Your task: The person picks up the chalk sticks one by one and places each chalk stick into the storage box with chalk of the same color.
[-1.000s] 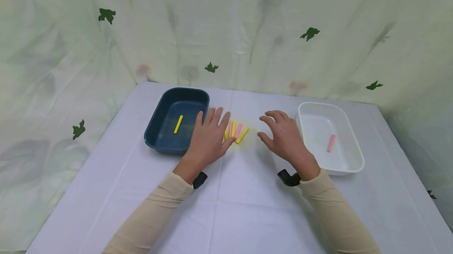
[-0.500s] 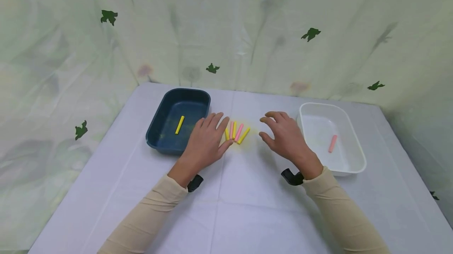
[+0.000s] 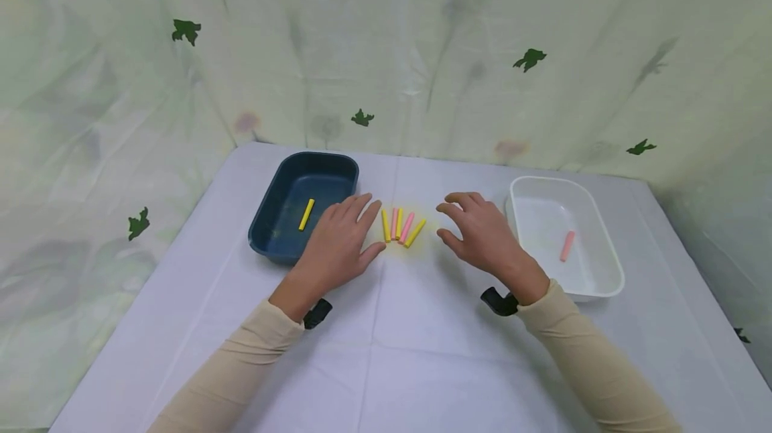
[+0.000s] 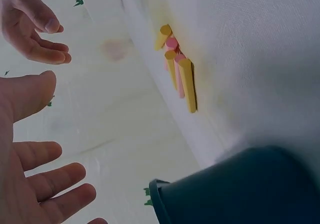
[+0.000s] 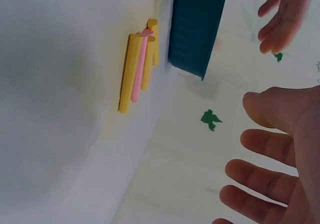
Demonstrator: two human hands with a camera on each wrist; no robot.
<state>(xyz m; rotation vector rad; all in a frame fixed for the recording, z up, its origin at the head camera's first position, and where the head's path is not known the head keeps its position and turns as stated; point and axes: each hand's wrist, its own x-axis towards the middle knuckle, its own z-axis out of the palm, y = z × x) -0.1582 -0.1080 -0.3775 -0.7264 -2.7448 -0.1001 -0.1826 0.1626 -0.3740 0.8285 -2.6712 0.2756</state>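
Several chalk sticks, yellow and pink, lie side by side in a loose fan on the white cloth, among them a yellow chalk stick (image 3: 415, 233) at the right end and a pink chalk stick (image 3: 407, 227) beside it. My left hand (image 3: 336, 245) hovers just left of the fan with fingers spread, holding nothing and partly covering the dark blue tray's near right corner. To the right of the chalk, my right hand (image 3: 482, 235) hovers with fingers loosely bent and nothing in it. Both wrist views show a gap between the hands and the chalk.
The dark blue tray (image 3: 258, 232) at the left holds one yellow chalk stick (image 3: 306, 214). At the right, the white tray (image 3: 609, 279) holds one pink chalk stick (image 3: 567, 246). Yellow dust marks the cloth around the fan. A patterned sheet (image 3: 410, 51) hangs behind the table.
My left hand has drawn back left and toward me, uncovering the leftmost yellow chalk stick. The right hand has hardly moved. The chalk sticks stay where they lay.
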